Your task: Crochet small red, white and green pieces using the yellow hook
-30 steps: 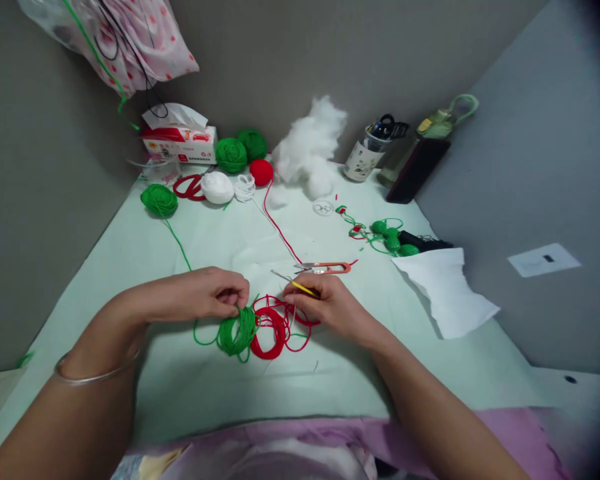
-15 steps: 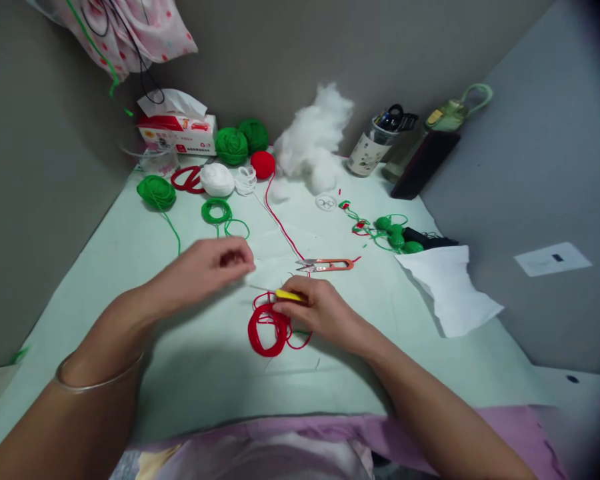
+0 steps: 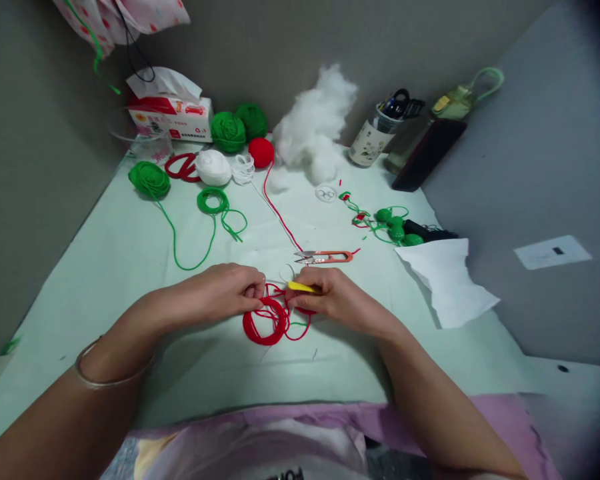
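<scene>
In my right hand [image 3: 333, 297] is a crochet hook [image 3: 300, 287]; its yellow handle shows between the closed fingers, while the metal tip cannot be made out. My left hand [image 3: 235, 290] is closed in a pinch on red yarn at the upper left of a coil of red yarn [image 3: 253, 332]. That coil lies on the table in front of me, with loose red strands running across to my right hand. Just beyond the right hand lie orange-handled thread snips [image 3: 325, 257], blades pointing left.
Green yarn balls [image 3: 150, 180], a white yarn ball [image 3: 213, 167], a red yarn ball [image 3: 261, 153] and white stuffing [image 3: 313, 133] stand along the back. A small green coil [image 3: 213, 201] lies at left. A crumpled white paper [image 3: 443, 280] is at right, below green crocheted pieces [image 3: 396, 230].
My left hand has moved right and slightly down to the red yarn, close to my right hand. The right hand shifted a little right, still holding the hook. The view tilted slightly.
</scene>
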`<state>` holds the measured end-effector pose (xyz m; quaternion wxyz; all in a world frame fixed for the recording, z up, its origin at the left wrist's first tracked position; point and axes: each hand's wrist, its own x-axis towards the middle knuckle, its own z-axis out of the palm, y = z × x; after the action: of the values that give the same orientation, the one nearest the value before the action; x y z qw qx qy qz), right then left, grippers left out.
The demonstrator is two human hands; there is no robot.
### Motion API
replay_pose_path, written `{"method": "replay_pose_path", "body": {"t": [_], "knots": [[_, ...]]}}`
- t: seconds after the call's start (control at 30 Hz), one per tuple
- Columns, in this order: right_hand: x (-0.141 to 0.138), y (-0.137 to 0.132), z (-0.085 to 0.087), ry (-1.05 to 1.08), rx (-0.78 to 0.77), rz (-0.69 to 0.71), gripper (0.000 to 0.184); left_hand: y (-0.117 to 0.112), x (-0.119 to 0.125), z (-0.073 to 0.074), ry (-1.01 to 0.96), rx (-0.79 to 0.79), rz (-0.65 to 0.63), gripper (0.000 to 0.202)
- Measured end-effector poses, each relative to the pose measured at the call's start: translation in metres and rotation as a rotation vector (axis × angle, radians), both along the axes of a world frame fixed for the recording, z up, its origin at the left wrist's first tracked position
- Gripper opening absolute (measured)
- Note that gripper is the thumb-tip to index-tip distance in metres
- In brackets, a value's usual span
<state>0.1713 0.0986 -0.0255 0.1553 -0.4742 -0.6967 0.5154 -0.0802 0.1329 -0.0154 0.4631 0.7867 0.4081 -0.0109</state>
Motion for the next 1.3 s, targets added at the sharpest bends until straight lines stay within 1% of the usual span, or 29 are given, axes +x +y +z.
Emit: {"method": "replay_pose_path", "body": {"t": [0.07,0.1,0.13,0.2,0.27,0.33,0.4,0.43,0.5,0.57,0.63,0.67,0.77,0.83,0.87,0.9,0.93,1.0,1.03,1.07,1.1,1.13,1.17,1.2,1.23,1.3], "knots": [[-0.002,-0.003,-0.003,-0.097,0.068,0.058,0.006,0.000,0.001,0.001,0.031,0.002,-0.012,0.017],[-0.003,-0.004,-0.004,-0.134,0.113,0.073,0.008,0.000,0.001,0.002,0.038,0.004,-0.014,0.017],[-0.004,-0.004,-0.004,-0.144,0.149,0.074,0.010,0.000,0.001,0.002,0.037,0.007,-0.011,0.017],[-0.004,-0.002,-0.002,-0.064,0.158,0.020,0.012,0.002,-0.002,0.003,0.020,0.014,0.004,0.015],[0.001,0.003,0.004,0.119,0.095,-0.127,0.012,0.007,-0.009,0.002,0.017,0.049,0.045,0.013],[0.008,0.009,0.011,0.300,0.044,-0.367,0.012,0.014,-0.020,0.000,0.044,0.131,0.122,0.012],[0.016,0.015,0.017,0.457,0.004,-0.601,0.019,0.022,-0.032,-0.002,0.099,0.261,0.235,0.014],[0.020,0.017,0.020,0.532,-0.011,-0.683,0.021,0.026,-0.038,-0.003,0.125,0.321,0.299,0.013],[0.025,0.020,0.023,0.672,-0.025,-0.768,0.026,0.033,-0.048,-0.003,0.155,0.424,0.433,0.010],[0.028,0.022,0.024,0.772,-0.022,-0.798,0.028,0.037,-0.053,-0.004,0.161,0.496,0.537,0.011],[0.028,0.021,0.025,0.834,-0.026,-0.797,0.028,0.039,-0.053,-0.005,0.101,0.562,0.624,0.011],[0.027,0.020,0.025,0.854,-0.036,-0.781,0.028,0.039,-0.051,-0.004,0.044,0.596,0.664,0.012],[0.023,0.016,0.025,0.889,-0.084,-0.698,0.024,0.035,-0.040,-0.001,-0.210,0.688,0.786,0.017],[0.019,0.012,0.025,0.899,-0.119,-0.640,0.019,0.025,-0.028,0.005,-0.383,0.666,0.856,0.017],[0.017,0.010,0.025,0.903,-0.132,-0.611,0.017,0.018,-0.020,0.008,-0.568,0.540,0.884,0.017],[0.016,0.008,0.024,0.902,-0.145,-0.579,0.014,0.010,-0.012,0.011,-0.748,0.364,0.868,0.021],[0.014,0.006,0.023,0.896,-0.157,-0.538,0.013,0.000,-0.003,0.014,-0.851,0.182,0.795,0.028],[0.010,0.002,0.020,0.870,-0.174,-0.406,0.013,-0.020,0.016,0.014,-0.957,-0.131,0.592,0.047],[0.009,0.000,0.019,0.856,-0.182,-0.305,0.015,-0.029,0.025,0.013,-0.976,-0.261,0.474,0.059],[0.008,-0.002,0.017,0.848,-0.191,-0.188,0.017,-0.037,0.032,0.010,-0.951,-0.359,0.356,0.069],[0.008,-0.003,0.016,0.849,-0.196,-0.068,0.020,-0.042,0.038,0.007,-0.914,-0.380,0.303,0.073],[0.009,-0.004,0.016,0.862,-0.192,0.035,0.023,-0.046,0.042,0.003,-0.876,-0.304,0.300,0.070],[0.010,-0.005,0.016,0.884,-0.177,0.101,0.027,-0.047,0.045,0.000,-0.816,-0.218,0.278,0.065],[0.013,-0.005,0.017,0.911,-0.150,0.125,0.031,-0.046,0.045,-0.002,-0.755,-0.144,0.255,0.056],[0.017,-0.005,0.019,0.942,-0.111,0.099,0.035,-0.043,0.045,-0.003,-0.692,-0.095,0.232,0.049],[0.028,-0.004,0.024,0.996,-0.050,-0.047,0.041,-0.035,0.039,-0.002,-0.568,-0.025,0.181,0.039]]}}
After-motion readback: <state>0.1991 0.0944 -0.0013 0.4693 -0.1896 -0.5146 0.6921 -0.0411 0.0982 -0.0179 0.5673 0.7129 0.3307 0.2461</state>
